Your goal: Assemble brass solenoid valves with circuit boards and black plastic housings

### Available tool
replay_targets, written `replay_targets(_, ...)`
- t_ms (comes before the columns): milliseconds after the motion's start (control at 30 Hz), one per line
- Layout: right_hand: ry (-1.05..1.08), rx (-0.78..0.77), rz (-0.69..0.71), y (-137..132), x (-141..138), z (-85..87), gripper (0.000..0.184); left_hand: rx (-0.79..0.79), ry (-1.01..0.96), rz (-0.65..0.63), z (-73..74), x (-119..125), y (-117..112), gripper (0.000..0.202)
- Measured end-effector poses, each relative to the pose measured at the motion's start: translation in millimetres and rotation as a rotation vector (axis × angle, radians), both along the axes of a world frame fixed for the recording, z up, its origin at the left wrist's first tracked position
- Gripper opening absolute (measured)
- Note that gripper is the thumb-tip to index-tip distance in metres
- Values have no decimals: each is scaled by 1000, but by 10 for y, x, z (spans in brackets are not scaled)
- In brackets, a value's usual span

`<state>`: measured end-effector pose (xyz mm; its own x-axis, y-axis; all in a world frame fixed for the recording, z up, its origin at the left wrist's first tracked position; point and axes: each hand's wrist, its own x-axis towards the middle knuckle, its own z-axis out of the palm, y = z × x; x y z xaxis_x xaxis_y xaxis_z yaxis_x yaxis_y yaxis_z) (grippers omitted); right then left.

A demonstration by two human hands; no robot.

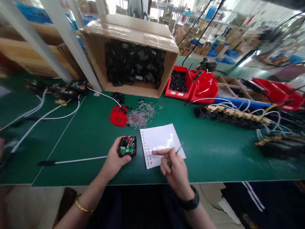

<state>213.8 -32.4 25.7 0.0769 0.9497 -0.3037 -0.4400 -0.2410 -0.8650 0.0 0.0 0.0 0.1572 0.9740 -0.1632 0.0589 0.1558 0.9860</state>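
Note:
My left hand (116, 159) grips a small black housing (135, 147) by its left side. A green circuit board (127, 149) and red wires show inside its open top. A white cable (81, 159) with a black end runs leftward from by that hand. To the right lies a white sheet (157, 135) bearing rows of small clear, round dots (148, 156). My right hand (175, 168) is over the sheet, index finger stretched toward the dots; whether it touches them I cannot tell. A thin metal tool (179, 148) sticks out from its curled fingers, its kind blurred.
Behind the sheet lie a red wire bundle (118, 116) and a pile of small cut pieces (141, 116). A cardboard box (130, 24) of black housings stands at the back. Red bins (176, 94) and a row of cabled black assemblies (221, 117) stand right; cabled boards (64, 90) lie left.

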Motion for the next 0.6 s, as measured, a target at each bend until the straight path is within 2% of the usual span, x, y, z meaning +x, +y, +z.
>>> replay_targets(67, -52, -1, -123, 65, 211, -45, 59, 67, 96, -223, 178, -15, 7, 51)
replay_targets(133, -97, -20, -173, 114, 319, -116, 64, 117, 180, -409, 315, 10, 14, 44)
replay_targets(233, -139, -89, -99, 167, 253, -258, 61, 163, 294, -613, 396, 120, 7, 45)
replay_targets(300, -215, -57, -47, 200, 145, -337, 46, 144, 374, -655, 378, 191, -8, 45)
replay_targets(400, -352, 5, -20, 242, 31, -407, 31, 112, 445, -637, 317, 232, -29, 46)
replay_targets(500, -429, 4, -92, 261, -17, -440, 26, 81, 391, -621, 275, 214, -35, 52)
replay_targets(600, -495, -1, -137, 262, -40, -446, 25, 68, 325, -618, 243, 189, -32, 50)
